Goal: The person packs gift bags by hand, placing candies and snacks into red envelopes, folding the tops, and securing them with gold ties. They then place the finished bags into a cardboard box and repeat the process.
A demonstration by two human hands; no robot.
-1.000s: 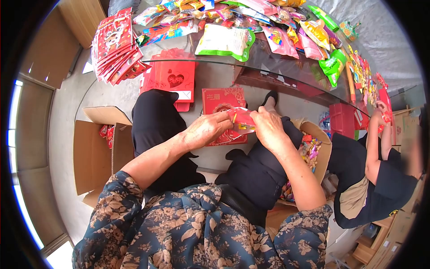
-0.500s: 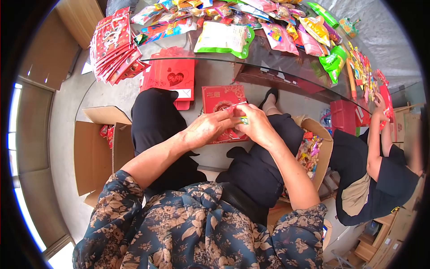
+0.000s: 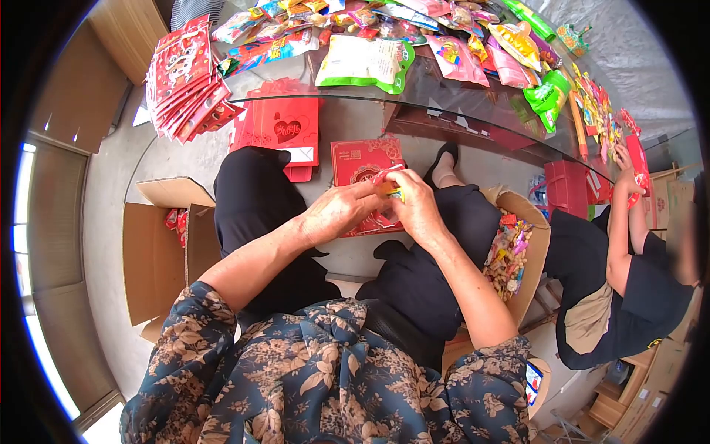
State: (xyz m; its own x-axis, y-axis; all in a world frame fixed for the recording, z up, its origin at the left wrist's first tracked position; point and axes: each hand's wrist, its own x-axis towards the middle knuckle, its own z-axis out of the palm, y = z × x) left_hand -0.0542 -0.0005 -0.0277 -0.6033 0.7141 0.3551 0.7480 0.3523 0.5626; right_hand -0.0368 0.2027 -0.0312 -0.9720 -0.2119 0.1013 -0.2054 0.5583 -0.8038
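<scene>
Above my lap, both hands meet with fingers closed around a small red packet [image 3: 387,175], mostly covered by the fingers. My left hand [image 3: 336,213] pinches it from the left, its fingertips partly smeared. From the right, my right hand [image 3: 416,206] grips the packet, and a small yellow-green wrapped piece [image 3: 396,194] shows at its fingers. What that piece is, I cannot make out. Behind and below the hands lies a red printed box [image 3: 362,154] with gold patterns.
A glass table [image 3: 347,95] bears a fanned stack of red envelopes [image 3: 185,81] and many snack bags, including a green-white bag [image 3: 366,63]. Open cardboard boxes stand left [image 3: 151,251] and right [image 3: 543,255], the right one holding sweets. A co-worker [image 3: 621,288] handles something red.
My fingers have shifted slightly around the red packet, and the yellow-green piece has turned and sits a little lower left. The co-worker's red item has moved slightly.
</scene>
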